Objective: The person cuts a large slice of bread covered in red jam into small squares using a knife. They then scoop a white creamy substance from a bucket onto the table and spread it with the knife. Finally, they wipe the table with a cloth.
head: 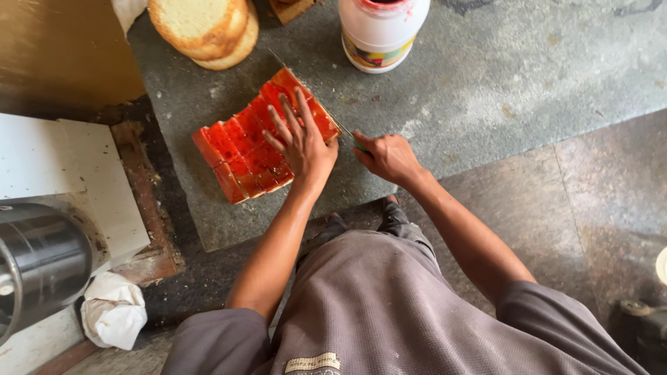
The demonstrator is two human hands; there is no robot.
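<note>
Cake slab point(240, 149): ctr frame, red-glazed, pre-cut; likely soft, sticky, crumbly; steady from top.
L hand point(300, 142): fingers spread flat on slab.
R hand point(389, 156): clamped on knife point(344, 130).

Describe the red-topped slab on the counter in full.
The red-topped slab is a rectangular, cake-like block coated in glossy red, cut into a grid of small squares still packed together. It lies flat and diagonal on the grey stone counter. The left hand presses on its top; the knife in the right hand runs along its far edge.

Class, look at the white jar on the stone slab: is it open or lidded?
Open: the white jar stands upright, its red-smeared mouth uncovered.
</note>
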